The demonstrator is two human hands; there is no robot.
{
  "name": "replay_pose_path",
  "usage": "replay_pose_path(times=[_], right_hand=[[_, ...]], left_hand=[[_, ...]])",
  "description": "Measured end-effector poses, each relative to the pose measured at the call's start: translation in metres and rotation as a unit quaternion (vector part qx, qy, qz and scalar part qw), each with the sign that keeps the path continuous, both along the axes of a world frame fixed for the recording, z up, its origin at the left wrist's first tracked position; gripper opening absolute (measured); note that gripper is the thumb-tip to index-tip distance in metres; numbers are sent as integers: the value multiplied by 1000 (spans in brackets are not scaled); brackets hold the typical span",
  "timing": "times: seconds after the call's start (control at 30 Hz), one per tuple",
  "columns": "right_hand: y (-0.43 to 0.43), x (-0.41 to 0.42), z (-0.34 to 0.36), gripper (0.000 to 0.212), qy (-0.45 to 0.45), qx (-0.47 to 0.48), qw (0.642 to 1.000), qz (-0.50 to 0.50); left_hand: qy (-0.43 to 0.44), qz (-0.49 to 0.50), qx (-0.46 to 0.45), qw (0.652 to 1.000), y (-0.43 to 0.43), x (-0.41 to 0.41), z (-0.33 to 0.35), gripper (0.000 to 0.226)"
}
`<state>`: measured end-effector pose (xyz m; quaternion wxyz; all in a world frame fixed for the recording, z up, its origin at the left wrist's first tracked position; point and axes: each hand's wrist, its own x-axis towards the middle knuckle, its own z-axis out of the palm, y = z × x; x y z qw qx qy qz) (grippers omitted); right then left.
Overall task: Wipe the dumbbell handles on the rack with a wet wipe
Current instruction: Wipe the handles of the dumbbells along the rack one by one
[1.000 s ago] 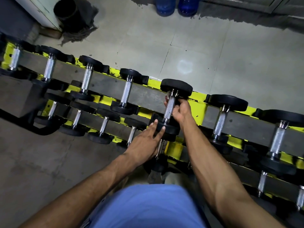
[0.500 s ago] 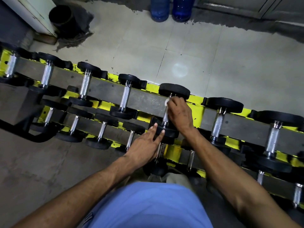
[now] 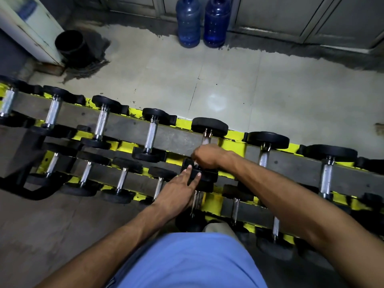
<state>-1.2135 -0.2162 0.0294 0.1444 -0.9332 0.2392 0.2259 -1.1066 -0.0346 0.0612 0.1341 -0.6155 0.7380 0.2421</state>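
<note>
A yellow and grey rack carries black-headed dumbbells with chrome handles in two tiers. My right hand is closed around the near end of the handle of the middle top-tier dumbbell; the wet wipe is hidden inside the fist, with only a sliver of white at the fingers. My left hand lies flat with fingers spread on that dumbbell's near black head. The upper part of the chrome handle shows bare above my right fist.
More dumbbells sit on both tiers, to the left and to the right. Beyond the rack, two blue water jugs stand on the tiled floor by the far wall. A black bin is at the back left.
My right hand has slid down the handle from the far head toward the near head. My left hand has stayed on the near head. The camera has tilted so more floor shows.
</note>
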Motion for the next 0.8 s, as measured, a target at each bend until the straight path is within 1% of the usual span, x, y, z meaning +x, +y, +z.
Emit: replay_pose_path(times=[0.07, 0.13, 0.23, 0.3, 0.37, 0.47, 0.53, 0.6, 0.67, 0.73, 0.8], right_hand=[[4, 8, 1, 25, 41, -18, 999, 13], [5, 17, 4, 26, 73, -35, 997, -1], [11, 29, 4, 27, 127, 38, 990, -41], [9, 32, 5, 24, 132, 77, 987, -52], [3, 27, 10, 18, 92, 81, 991, -50], [5, 3, 13, 18, -12, 45, 998, -33], [13, -17, 8, 17, -90, 29, 994, -46], [23, -34, -3, 13, -148, 13, 983, -104], [33, -43, -15, 11, -185, 23, 962, -198], [41, -46, -26, 11, -210, 69, 920, -325], [45, -48, -38, 11, -206, 115, 868, -438]], left_hand=[[-1, -1, -4, 1000, -1, -1, 1, 77], [0, -1, -9, 1000, -2, -2, 2, 76], [5, 2, -20, 1000, -2, -3, 2, 74], [9, 3, -23, 1000, -2, -3, 2, 75], [12, 0, -22, 1000, -2, -2, 1, 75], [18, 3, -20, 1000, -2, 0, -1, 75], [20, 6, -17, 1000, 0, 1, -3, 77], [23, 8, -17, 1000, 1, 3, -3, 78], [25, 4, -20, 999, 1, 4, -1, 77], [29, 3, -24, 999, 0, 5, 0, 77], [25, 2, -23, 999, 0, 6, 0, 78]])
